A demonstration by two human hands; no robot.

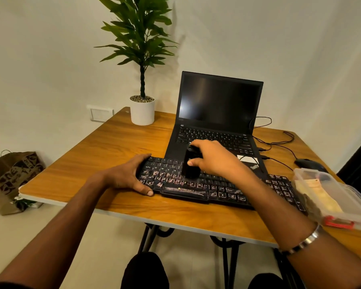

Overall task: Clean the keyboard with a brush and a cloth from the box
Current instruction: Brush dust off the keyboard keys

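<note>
Right hand [212, 159] fingers curl round the brush [190, 163] on the keyboard [217, 184]; left hand [129, 174] clasps its end.

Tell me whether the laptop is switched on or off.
Apparently off or asleep: the laptop stands open, but its screen is dark with only a faint reflection. No power light is discernible.
</note>
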